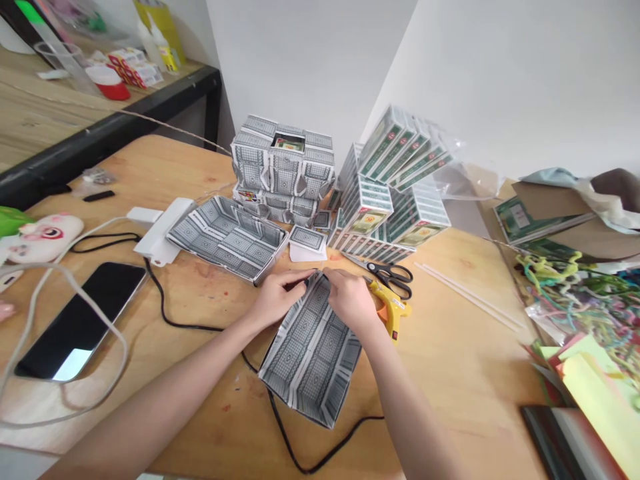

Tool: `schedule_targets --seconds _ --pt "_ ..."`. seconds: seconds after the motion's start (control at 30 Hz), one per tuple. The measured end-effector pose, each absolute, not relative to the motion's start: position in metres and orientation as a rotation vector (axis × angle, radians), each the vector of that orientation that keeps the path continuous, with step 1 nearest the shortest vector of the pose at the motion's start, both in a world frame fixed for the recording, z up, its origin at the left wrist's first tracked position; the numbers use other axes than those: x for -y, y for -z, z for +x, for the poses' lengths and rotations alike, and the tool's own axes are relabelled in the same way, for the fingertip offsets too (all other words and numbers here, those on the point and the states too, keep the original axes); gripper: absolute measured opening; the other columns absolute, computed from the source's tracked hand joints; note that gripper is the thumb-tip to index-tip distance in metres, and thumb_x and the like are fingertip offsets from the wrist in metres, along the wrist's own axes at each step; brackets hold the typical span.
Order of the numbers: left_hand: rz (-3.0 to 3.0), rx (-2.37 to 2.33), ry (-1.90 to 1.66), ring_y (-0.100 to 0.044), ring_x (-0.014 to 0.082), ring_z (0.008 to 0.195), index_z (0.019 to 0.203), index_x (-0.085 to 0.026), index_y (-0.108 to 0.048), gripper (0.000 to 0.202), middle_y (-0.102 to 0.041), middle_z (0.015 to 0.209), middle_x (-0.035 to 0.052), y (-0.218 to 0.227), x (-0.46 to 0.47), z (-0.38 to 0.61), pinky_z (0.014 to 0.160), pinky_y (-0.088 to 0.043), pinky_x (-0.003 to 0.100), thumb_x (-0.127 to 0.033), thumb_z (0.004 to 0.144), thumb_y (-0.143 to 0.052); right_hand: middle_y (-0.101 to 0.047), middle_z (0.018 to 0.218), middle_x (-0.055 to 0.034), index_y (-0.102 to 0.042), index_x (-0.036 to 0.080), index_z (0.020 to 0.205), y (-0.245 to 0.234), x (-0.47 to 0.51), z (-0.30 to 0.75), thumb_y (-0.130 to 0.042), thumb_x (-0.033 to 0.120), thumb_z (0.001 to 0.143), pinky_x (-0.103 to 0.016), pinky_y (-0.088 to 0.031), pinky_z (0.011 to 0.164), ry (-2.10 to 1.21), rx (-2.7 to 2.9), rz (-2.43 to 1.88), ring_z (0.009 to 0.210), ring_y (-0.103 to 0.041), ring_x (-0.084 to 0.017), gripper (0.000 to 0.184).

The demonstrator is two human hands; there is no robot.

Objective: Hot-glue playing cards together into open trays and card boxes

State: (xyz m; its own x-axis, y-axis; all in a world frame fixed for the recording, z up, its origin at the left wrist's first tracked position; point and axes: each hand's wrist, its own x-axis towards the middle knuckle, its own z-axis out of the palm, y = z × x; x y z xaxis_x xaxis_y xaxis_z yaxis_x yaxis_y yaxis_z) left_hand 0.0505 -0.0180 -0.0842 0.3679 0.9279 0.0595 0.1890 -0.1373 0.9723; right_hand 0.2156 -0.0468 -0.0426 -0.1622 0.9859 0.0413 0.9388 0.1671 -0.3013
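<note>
Head view: card panel (313, 353) lies on the table directly under both hands, across a black cable (200, 325). Left hand (276, 298) and right hand (350, 299) are closed, fingers pinching the panel's far edge from either side. Panel: grey-backed cards joined in rows, long edges folded up a bit. Looks mostly built; the far end is probably the seam left. Second panel (227, 238) sits just beyond the left hand and a card box (283, 170) further back, so likely several pieces done. Glue gun (393, 310) is just right of the right hand, scissors (393, 273) beyond it.
</note>
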Motion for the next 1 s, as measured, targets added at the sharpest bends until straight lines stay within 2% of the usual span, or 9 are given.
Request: schedule_targets --seconds 0.37,0.53,0.67,0.87,1.0 --pt "1.61 -0.999 -0.902 -0.063 0.0207 0.103 0.106 -0.018 -0.068 0.035 -0.068 0.111 0.0043 0.084 0.018 0.051 0.096 -0.048 0.036 -0.017 0.075 -0.052 -0.069 0.091 -0.0097 -0.064 0.015 0.103 0.043 0.043 0.215 -0.038 0.003 0.078 -0.027 -0.047 0.075 -0.353 2.176 -1.862 0.083 -0.064 -0.02 0.039" --pt "1.519 -0.953 -0.912 -0.065 0.02 0.096 0.104 -0.017 -0.067 0.033 -0.07 0.107 0.0052 0.084 0.02 0.054 0.09 -0.052 0.035 -0.018 0.073 -0.055 -0.07 0.093 -0.0062 -0.065 0.019 0.098 0.04 0.047 0.22 -0.046 0.018 0.085 -0.027 -0.047 0.079 -0.463 2.065 -1.826 0.086 -0.065 -0.018 0.023" --pt "1.457 -0.923 -0.918 -0.066 0.0192 0.095 0.104 -0.016 -0.065 0.033 -0.069 0.106 0.0065 0.084 0.022 0.056 0.089 -0.052 0.035 -0.016 0.073 -0.054 -0.07 0.095 -0.0068 -0.063 0.019 0.103 0.038 0.056 0.224 -0.055 0.02 0.081 -0.03 -0.047 0.077 -0.404 1.948 -2.011 0.086 -0.065 -0.021 0.024" --pt "1.425 -0.911 -0.906 -0.065 0.0196 0.096 0.105 -0.016 -0.064 0.033 -0.069 0.108 0.0072 0.086 0.023 0.056 0.09 -0.052 0.036 -0.016 0.073 -0.054 -0.07 0.084 -0.0027 -0.064 0.021 0.087 0.038 0.063 0.227 -0.052 0.018 0.081 -0.027 -0.047 0.072 -0.405 1.801 -1.994 0.078 -0.065 -0.018 0.014" --pt "1.425 -0.902 -0.908 -0.065 0.0203 0.097 0.104 -0.015 -0.064 0.033 -0.068 0.109 0.008 0.085 0.024 0.057 0.091 -0.052 0.037 -0.016 0.073 -0.054 -0.07 0.08 -0.0039 -0.065 0.021 0.084 0.04 0.062 0.224 -0.047 0.019 0.084 -0.026 -0.046 0.068 -0.296 1.84 -2.011 0.075 -0.064 -0.018 0.019"
